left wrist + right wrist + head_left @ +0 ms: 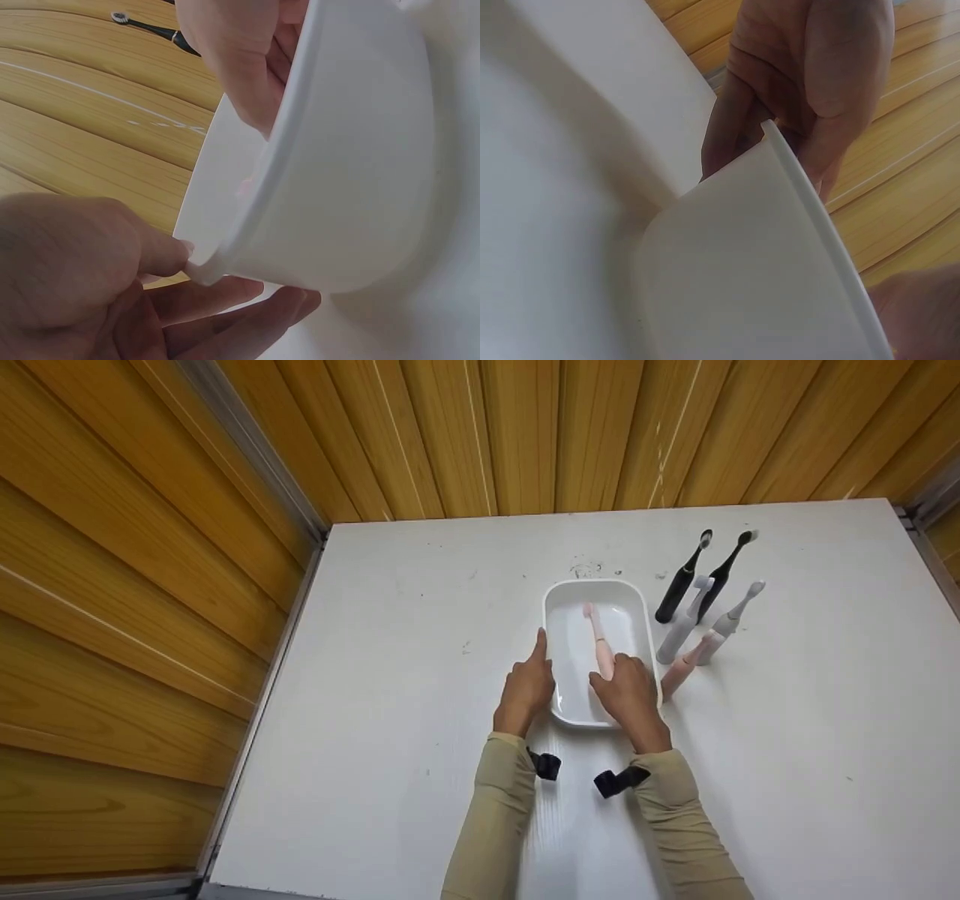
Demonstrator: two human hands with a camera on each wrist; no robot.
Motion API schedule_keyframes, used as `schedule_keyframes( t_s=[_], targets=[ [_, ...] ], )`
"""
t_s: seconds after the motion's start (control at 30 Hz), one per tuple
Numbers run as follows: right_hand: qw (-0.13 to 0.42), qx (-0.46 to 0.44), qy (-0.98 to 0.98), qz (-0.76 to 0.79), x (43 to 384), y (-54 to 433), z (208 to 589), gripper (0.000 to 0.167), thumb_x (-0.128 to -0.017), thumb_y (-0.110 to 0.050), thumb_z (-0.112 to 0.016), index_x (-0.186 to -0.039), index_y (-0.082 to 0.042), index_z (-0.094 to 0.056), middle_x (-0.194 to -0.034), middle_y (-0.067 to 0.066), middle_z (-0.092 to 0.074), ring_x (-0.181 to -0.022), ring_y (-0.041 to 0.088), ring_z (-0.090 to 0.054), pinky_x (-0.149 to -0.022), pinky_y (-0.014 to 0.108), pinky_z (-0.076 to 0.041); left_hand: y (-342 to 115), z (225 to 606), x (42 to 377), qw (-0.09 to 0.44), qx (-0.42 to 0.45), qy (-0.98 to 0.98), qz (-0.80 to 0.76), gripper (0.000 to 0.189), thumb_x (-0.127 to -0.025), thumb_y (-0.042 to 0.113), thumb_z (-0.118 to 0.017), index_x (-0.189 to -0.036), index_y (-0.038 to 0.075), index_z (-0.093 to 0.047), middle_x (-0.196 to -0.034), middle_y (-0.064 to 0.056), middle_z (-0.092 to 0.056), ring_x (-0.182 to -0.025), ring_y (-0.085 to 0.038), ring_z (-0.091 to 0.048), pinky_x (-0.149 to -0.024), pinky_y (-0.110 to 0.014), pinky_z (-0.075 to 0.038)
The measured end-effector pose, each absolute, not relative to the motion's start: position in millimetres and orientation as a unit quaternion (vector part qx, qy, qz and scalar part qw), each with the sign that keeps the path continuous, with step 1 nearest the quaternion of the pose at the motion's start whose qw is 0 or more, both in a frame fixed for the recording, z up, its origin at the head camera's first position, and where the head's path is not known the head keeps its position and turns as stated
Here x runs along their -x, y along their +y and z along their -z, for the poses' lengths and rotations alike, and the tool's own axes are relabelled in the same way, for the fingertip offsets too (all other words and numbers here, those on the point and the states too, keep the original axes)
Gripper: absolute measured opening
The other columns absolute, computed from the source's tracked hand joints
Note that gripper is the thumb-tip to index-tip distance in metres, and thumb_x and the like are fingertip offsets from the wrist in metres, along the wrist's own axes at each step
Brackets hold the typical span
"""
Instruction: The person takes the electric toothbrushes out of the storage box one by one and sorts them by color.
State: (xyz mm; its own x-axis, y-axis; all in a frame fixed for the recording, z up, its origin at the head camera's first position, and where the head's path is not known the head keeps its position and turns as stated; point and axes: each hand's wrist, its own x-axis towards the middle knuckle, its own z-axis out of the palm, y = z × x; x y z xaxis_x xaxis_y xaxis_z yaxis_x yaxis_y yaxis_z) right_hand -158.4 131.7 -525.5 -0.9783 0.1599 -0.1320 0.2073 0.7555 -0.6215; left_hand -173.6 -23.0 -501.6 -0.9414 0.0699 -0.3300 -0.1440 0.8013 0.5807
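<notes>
A white, deep rectangular container [571,660] with rounded corners stands on the table between my hands. My left hand [527,688] pinches its left rim, thumb on the inner side and fingers under the lip, as the left wrist view shows. Inside the container, my right hand [631,694] grips a pink electric toothbrush [602,649] by the lower part of its handle. The brush head points toward the far end and lies low over the container floor. In the right wrist view the container wall [727,255] hides most of the right hand and the whole toothbrush.
Right of the container several electric toothbrushes stand upright: a black one [679,589] and another black one behind, two pale grey ones, one here [679,634], and a pink one [681,669] nearest the container's rim. Wood-patterned panels [517,435] border the white table [390,660].
</notes>
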Motion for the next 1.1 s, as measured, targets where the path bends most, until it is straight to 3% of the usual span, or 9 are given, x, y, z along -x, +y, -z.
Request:
schedule_keyframes(
  t_s=[0.27,0.43,0.67,1.1],
  targets=[
    [0.034,-0.051,0.929,0.366,161,114,526,0.023,-0.083,-0.016,-0.064,-0.089,0.006,-0.062,-0.083,0.02,-0.062,-0.074,0.032,-0.056,-0.071,0.048,-0.044,-24,500,173,0.153,0.007,0.939,-0.307,0.053,-0.104,0.026,-0.038,-0.154,0.028,-0.019,-0.119,-0.019,-0.065,-0.086,-0.026,-0.066,-0.076,-0.04,-0.051],
    [0.064,-0.026,0.922,0.381,163,104,528,0.024,-0.086,-0.015,-0.063,-0.098,0.005,-0.067,-0.086,0.017,-0.066,-0.074,0.027,-0.058,-0.071,0.043,-0.046,-25,500,172,0.147,0.002,0.942,-0.302,0.054,-0.104,0.025,-0.039,-0.154,0.027,-0.02,-0.115,-0.019,-0.067,-0.08,-0.025,-0.064,-0.073,-0.039,-0.05],
    [0.072,-0.041,0.905,0.417,167,102,531,0.033,-0.087,-0.013,-0.061,-0.113,0.008,-0.064,-0.105,0.021,-0.069,-0.098,0.033,-0.064,-0.089,0.045,-0.047,-24,500,174,0.155,0.009,0.94,-0.304,0.054,-0.104,0.025,-0.038,-0.154,0.028,-0.019,-0.116,-0.019,-0.066,-0.083,-0.026,-0.064,-0.075,-0.039,-0.05],
    [0.087,-0.065,0.892,0.439,168,109,535,0.034,-0.084,-0.017,-0.064,-0.107,0.007,-0.067,-0.103,0.022,-0.069,-0.097,0.034,-0.064,-0.088,0.045,-0.048,-23,500,175,0.16,0.011,0.938,-0.308,0.054,-0.104,0.024,-0.038,-0.154,0.028,-0.019,-0.117,-0.023,-0.065,-0.095,-0.031,-0.065,-0.081,-0.042,-0.05]
  ],
)
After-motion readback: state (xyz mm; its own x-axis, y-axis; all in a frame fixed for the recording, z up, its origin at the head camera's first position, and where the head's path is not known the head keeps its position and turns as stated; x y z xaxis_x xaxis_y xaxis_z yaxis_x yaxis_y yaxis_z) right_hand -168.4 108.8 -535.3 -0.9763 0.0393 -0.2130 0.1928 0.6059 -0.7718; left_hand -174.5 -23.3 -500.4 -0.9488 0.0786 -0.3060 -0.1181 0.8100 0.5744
